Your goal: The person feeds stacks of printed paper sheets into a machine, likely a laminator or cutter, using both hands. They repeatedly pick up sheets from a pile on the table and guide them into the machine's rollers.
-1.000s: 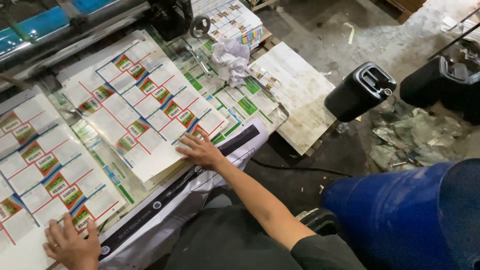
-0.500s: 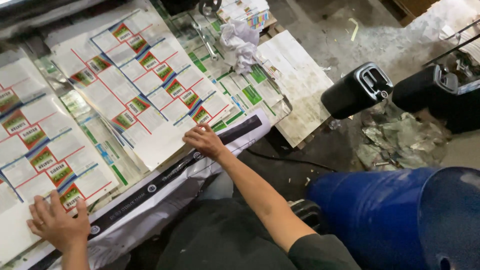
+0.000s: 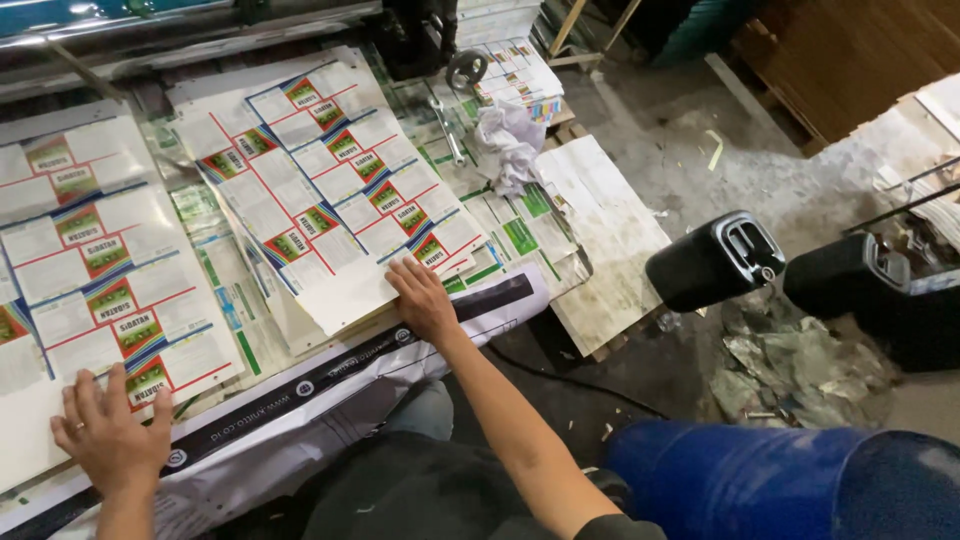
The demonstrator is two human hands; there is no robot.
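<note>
Two stacks of large printed sheets lie on a work table, each sheet a grid of white panels with red lines and green-and-red labels. My right hand presses flat, fingers spread, on the near corner of the right stack. My left hand rests flat with fingers apart on the near edge of the left stack. Neither hand grips anything.
A white and black plastic sheet hangs over the table's front edge. A crumpled white rag lies on more printed sheets. On the floor stand two black jerrycans, a blue drum and a flat board.
The view has swung right and down. Both hands stay flat on the stacks; the right hand has slid slightly along the right stack's near corner.
</note>
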